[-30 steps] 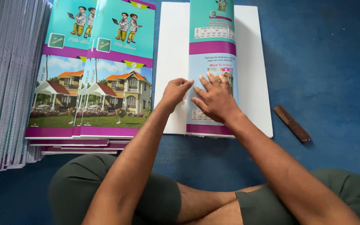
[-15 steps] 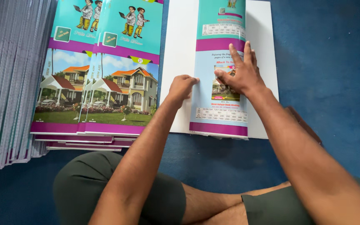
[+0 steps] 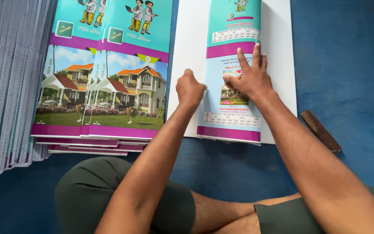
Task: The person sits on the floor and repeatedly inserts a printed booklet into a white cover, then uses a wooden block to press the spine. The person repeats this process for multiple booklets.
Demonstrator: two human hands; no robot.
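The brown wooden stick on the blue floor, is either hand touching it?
No, the brown wooden stick lies apart; the right hand presses the folded cover.

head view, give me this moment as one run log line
left hand: fist on white sheet edge | right hand: flat on folded cover | cover stack: to the left | brown stick: right, on blue floor

A blue mat or carpet (image 3: 351, 65) covers the floor across the whole view, its surface finely textured and matte. Soft, even light falls on it from above, brightest toward the upper right and dimmer along the bottom edge, where the blue darkens. No walls, windows or furniture come into view; the floor itself carries everything here.
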